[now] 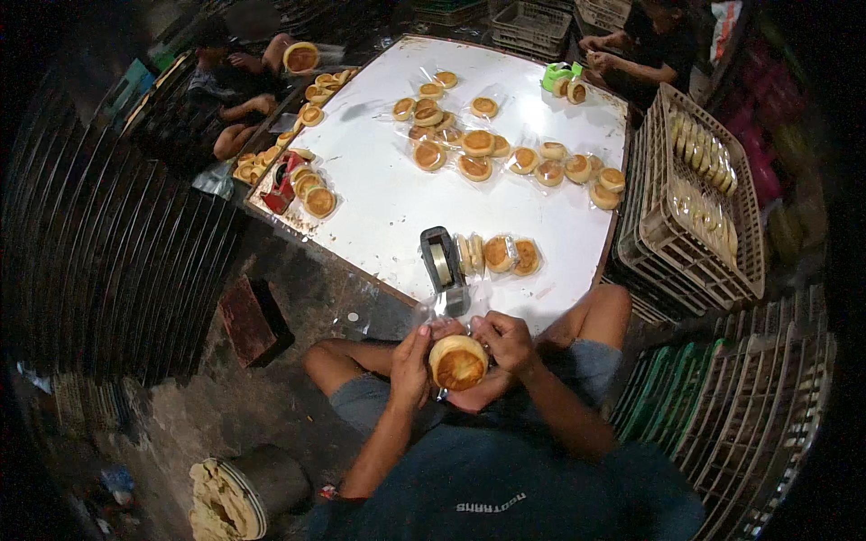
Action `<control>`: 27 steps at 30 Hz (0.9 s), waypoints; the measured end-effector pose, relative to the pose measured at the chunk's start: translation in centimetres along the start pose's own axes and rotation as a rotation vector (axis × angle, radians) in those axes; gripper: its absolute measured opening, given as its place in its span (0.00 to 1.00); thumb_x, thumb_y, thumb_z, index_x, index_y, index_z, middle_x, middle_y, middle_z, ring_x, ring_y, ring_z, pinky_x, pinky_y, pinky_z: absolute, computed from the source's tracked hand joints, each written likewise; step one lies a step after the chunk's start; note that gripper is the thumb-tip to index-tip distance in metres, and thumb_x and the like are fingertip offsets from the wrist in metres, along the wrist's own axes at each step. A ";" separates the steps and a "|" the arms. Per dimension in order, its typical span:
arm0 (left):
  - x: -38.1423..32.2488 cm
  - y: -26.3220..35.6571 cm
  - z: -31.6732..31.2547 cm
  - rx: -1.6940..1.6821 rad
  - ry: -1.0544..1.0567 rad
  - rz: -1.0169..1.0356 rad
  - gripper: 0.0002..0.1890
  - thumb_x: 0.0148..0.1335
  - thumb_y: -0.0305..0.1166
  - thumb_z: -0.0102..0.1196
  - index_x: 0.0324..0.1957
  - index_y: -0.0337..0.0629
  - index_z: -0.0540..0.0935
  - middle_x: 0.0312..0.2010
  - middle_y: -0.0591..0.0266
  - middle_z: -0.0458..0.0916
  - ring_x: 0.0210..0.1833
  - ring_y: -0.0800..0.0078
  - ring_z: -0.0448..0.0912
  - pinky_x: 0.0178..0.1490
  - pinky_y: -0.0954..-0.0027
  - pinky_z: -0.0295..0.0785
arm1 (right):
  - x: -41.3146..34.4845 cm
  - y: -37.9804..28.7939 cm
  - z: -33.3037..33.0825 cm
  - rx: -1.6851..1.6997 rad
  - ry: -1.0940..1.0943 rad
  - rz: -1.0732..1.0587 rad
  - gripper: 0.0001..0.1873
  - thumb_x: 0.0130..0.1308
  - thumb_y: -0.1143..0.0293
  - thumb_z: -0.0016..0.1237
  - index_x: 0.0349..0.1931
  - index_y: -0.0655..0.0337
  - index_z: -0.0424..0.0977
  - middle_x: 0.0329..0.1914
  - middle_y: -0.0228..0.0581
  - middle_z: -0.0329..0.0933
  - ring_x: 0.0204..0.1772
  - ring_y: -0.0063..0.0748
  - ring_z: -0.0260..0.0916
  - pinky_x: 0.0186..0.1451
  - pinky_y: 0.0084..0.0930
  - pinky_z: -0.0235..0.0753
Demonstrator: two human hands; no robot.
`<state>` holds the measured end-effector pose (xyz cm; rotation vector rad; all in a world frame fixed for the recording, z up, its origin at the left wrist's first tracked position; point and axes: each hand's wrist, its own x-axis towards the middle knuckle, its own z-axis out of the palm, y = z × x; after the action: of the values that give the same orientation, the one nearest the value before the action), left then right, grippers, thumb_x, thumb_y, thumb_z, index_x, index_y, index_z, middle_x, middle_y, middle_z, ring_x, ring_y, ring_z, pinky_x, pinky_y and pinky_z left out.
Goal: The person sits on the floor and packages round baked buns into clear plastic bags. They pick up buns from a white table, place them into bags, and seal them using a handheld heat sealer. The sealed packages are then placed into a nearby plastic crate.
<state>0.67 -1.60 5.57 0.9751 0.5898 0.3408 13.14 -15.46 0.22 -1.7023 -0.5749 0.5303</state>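
A round browned bun [459, 363] in a clear plastic bag is held above my lap. My left hand [410, 365] grips its left side, and my right hand [506, 340] pinches the bag at the upper right. Just beyond the hands, a black tape dispenser [438, 253] stands at the near edge of the white table [379, 223]. Right of the dispenser lie several bagged buns [499, 253], some on edge and some leaning. More bagged buns [477, 143] are scattered across the table's middle and far part.
A co-worker sits at the left by a tray of buns [311, 115] and a red tape dispenser [281, 182]; another sits at the far right by a green dispenser [560, 74]. Stacked plastic crates [703, 250] stand at the right. A reddish block [250, 321] and bucket [237, 500] are on the floor.
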 end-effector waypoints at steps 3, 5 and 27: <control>0.5 -4.0 -3.6 -0.103 0.090 -0.001 0.21 0.74 0.44 0.44 0.52 0.32 0.77 0.47 0.53 0.81 0.47 0.67 0.80 0.50 0.67 0.77 | -0.4 0.8 1.9 0.019 -0.082 -0.041 0.18 0.69 0.62 0.53 0.24 0.67 0.76 0.19 0.44 0.75 0.24 0.25 0.71 0.30 0.30 0.72; 0.9 -7.0 -4.2 -0.217 0.107 -0.034 0.22 0.74 0.44 0.44 0.53 0.31 0.75 0.48 0.51 0.80 0.49 0.64 0.80 0.52 0.64 0.77 | -0.4 1.5 1.7 -0.086 0.005 -0.030 0.17 0.68 0.64 0.54 0.23 0.67 0.76 0.18 0.42 0.75 0.23 0.26 0.71 0.28 0.30 0.71; 5.2 -1.9 0.5 0.809 0.387 0.805 0.20 0.71 0.35 0.49 0.57 0.30 0.76 0.65 0.42 0.67 0.68 0.57 0.64 0.65 0.59 0.64 | 3.0 -2.4 2.0 0.326 -0.125 0.133 0.14 0.70 0.65 0.52 0.47 0.66 0.81 0.41 0.36 0.84 0.42 0.26 0.79 0.49 0.24 0.78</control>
<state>5.13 -0.27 2.55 1.9503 0.6764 1.0740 14.03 -11.63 2.10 -1.4092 -0.4382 0.7859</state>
